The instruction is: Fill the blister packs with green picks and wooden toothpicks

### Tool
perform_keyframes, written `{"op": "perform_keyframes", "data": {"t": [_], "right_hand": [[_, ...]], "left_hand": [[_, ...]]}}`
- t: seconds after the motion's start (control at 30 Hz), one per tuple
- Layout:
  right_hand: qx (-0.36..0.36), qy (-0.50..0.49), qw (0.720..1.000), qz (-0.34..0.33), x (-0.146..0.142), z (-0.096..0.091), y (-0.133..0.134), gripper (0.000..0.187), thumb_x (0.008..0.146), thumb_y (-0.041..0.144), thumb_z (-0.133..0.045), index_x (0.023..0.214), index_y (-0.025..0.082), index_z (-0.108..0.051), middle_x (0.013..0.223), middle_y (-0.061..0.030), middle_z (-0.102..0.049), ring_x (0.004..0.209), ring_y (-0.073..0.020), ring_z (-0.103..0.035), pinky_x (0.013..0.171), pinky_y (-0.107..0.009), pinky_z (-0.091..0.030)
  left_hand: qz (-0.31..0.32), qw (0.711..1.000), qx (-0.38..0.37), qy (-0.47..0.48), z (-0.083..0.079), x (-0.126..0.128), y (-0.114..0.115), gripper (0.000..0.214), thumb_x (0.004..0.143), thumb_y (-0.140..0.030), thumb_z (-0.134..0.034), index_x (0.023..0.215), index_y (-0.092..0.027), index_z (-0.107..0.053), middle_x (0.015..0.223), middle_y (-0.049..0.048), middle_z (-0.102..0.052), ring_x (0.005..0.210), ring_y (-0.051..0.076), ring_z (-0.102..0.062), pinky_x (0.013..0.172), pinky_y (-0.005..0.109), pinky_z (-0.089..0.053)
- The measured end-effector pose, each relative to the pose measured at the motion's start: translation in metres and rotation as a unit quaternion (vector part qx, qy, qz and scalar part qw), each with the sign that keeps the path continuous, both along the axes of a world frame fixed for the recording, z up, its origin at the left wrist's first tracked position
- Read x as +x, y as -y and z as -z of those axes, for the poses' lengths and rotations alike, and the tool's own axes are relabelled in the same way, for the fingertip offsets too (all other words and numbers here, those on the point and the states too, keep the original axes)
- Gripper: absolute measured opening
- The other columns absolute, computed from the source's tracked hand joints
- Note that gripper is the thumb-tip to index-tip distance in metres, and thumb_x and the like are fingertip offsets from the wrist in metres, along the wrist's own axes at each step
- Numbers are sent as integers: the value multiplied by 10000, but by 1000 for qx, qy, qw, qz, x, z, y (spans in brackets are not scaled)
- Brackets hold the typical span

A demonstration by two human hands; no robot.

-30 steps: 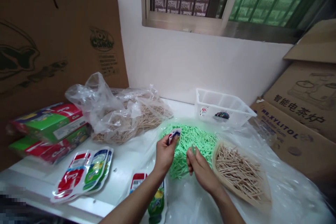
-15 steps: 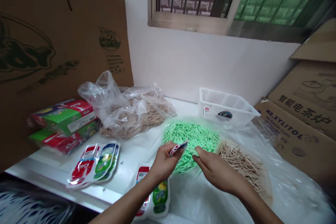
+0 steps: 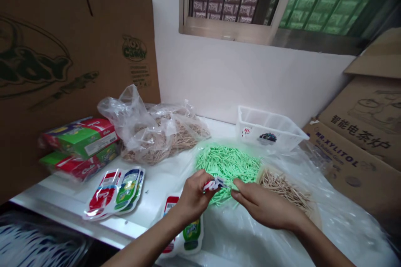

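Observation:
My left hand [image 3: 198, 194] is closed around a small red, white and blue printed packet [image 3: 214, 184]. Facing it from the right, my right hand [image 3: 265, 204] pinches thin green sticks [image 3: 231, 185] between thumb and fingers. Their tips meet the packet's end; whether they are inside it I cannot make out. Both hands hover over a pile of green sticks [image 3: 227, 160] on clear plastic. Below my left forearm lie bottle-shaped red and green packs [image 3: 191, 238], partly covered by the arm. Brown sticks [image 3: 286, 185] lie heaped just beyond my right hand.
More bottle-shaped packs [image 3: 114, 194] lie at the left, before stacked red and green boxes [image 3: 84, 139]. A clear bag of brown sticks [image 3: 166, 135] and a white plastic basket [image 3: 269, 127] stand toward the wall. Large cartons flank the table, left [image 3: 109, 21] and right [image 3: 344, 150].
The packet has turned so more of its printed face shows. My right hand's fingertips have come up to it with the green sticks, closing the gap between the hands.

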State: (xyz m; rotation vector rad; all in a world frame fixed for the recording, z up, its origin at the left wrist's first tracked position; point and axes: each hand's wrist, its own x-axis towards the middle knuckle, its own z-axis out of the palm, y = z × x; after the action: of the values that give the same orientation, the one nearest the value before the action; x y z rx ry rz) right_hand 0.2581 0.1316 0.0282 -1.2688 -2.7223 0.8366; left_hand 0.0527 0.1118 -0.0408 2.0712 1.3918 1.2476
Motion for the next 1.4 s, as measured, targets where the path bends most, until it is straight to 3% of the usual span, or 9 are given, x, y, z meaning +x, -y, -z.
{"op": "perform_keyframes", "data": {"t": [0.1,0.27,0.4,0.63,1.13,1.3,1.4], "right_hand": [[-2,16,1000,-18,-1,0,-1,373,925,465,-269,984,196,-520,873,-76,-623,772,-206,-565,701,-314,-400],[-44,20,997,-60,-3,-7,-8,301,912,422,-321,867,199,-517,785,-26,-581,697,-162,-516,646,-272,-382],[-110,-12,988,-103,-5,-10,-14,295,910,399,-333,797,196,-515,723,8,-518,673,-131,-470,632,-242,-381],[-160,-31,981,-103,-5,-17,-9,289,907,393,-340,754,190,-477,669,25,-467,607,-105,-425,564,-218,-355],[-46,74,990,-114,-9,-25,-6,280,910,391,-321,852,187,-504,788,-35,-577,683,-153,-496,643,-270,-379],[-36,88,989,-113,-9,-20,-8,296,900,395,-345,859,182,-547,791,-52,-619,664,-161,-522,600,-268,-370],[16,114,989,-87,-13,-14,-4,299,887,391,-366,879,179,-577,769,-82,-646,631,-188,-549,541,-275,-347]], "left_hand": [[12,997,66,-47,2,-1,1,106,811,-153,-511,820,-160,-617,712,34,-531,678,155,-498,593,245,-359],[31,981,164,-97,0,-7,2,241,743,-47,-460,894,-146,-620,703,49,-536,656,167,-499,557,248,-364],[57,976,177,-112,-1,-13,2,229,754,-57,-461,913,-141,-604,738,61,-553,689,174,-514,594,260,-396],[70,978,160,-118,-1,-19,2,296,709,-22,-484,961,-139,-586,757,54,-535,707,173,-506,593,255,-382],[71,987,106,-97,-8,-19,6,217,756,-90,-528,956,-156,-582,781,56,-561,732,175,-526,614,258,-397],[69,975,140,-155,-7,-18,8,276,716,-62,-504,964,-161,-570,782,56,-552,728,180,-516,601,258,-396],[56,962,153,-221,-12,-14,13,342,659,-39,-497,967,-167,-569,775,56,-550,709,190,-508,576,264,-383]]}}
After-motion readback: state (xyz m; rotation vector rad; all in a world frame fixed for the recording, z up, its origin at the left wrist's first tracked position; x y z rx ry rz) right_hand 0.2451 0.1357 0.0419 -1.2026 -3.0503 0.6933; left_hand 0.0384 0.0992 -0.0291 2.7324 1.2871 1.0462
